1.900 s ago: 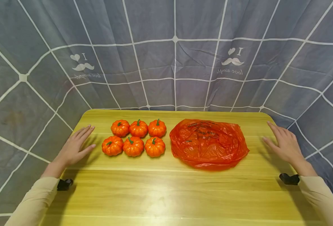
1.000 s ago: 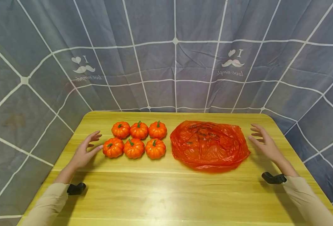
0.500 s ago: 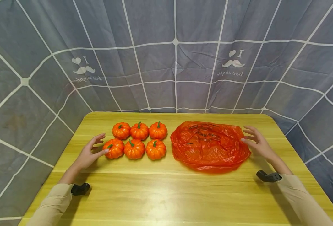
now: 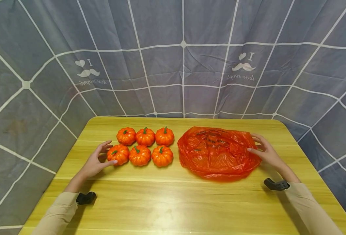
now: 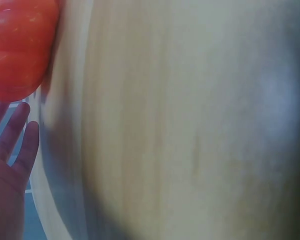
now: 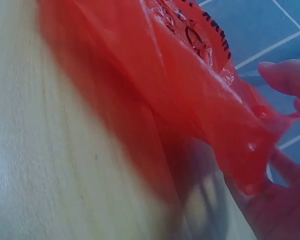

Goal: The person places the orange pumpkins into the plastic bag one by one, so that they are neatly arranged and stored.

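My left hand (image 4: 94, 164) is at the small orange pumpkin (image 4: 119, 154) at the front left of two rows. Its thumb tip overlaps the pumpkin's near side, and the other fingers reach round the left side. In the left wrist view, the extended fingers (image 5: 13, 131) end right by the orange pumpkin (image 5: 19, 50); the thumb is outside that view. My right hand (image 4: 267, 154) is at the right edge of a crumpled red plastic bag (image 4: 217, 155). The right wrist view has the thumb (image 6: 286, 78) raised apart from the bag (image 6: 190, 85), with other fingers partly behind its edge.
Several more green-stemmed pumpkins (image 4: 139, 155) sit close together between the left hand and the bag. Everything lies on a wooden table (image 4: 167, 202). A grey curtain (image 4: 161, 65) with white lines hangs behind and at both sides.
Both hands have moved inward from the table's sides, the left to the front-left pumpkin, the right to the bag's right edge. Pumpkins and bag keep their places.
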`<state>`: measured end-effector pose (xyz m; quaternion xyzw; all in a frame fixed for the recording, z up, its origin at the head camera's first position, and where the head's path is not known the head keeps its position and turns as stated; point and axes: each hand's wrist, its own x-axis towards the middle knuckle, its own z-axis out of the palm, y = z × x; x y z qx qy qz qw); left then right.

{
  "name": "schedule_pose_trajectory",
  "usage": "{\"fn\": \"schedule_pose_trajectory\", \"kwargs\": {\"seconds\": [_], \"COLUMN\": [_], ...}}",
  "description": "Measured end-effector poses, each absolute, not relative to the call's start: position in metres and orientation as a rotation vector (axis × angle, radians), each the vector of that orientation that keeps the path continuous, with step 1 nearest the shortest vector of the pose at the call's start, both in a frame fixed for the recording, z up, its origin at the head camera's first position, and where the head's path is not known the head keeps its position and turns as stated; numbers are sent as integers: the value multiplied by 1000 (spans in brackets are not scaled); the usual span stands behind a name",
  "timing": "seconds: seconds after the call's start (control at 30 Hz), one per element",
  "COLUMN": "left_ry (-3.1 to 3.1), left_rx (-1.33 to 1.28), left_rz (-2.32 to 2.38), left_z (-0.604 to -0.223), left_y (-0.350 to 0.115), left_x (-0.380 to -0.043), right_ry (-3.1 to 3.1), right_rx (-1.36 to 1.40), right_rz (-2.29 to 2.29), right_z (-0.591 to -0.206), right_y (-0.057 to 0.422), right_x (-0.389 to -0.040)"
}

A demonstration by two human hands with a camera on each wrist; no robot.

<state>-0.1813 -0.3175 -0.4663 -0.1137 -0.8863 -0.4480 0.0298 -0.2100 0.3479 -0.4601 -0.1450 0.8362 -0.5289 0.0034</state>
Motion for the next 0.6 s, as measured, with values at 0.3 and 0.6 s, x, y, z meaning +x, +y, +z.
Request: {"fn": "schedule_pose_trajectory", "kwargs": {"seconds": [0.3,0.6], "left_ry": [-2771,-2779], "left_rx": [-340,-357], "left_rz": [-1342,-1337], "left_z": [-466,-467], "left_y": [-314,-313], "left_x": [-181,-181], "right_ry": [2551,2586], "right_rx": [-434,-389], "right_rz": [-1678,-1677], "right_z": [-463,-468], "right_y": [348,341], "right_x": [-208,-207]}}
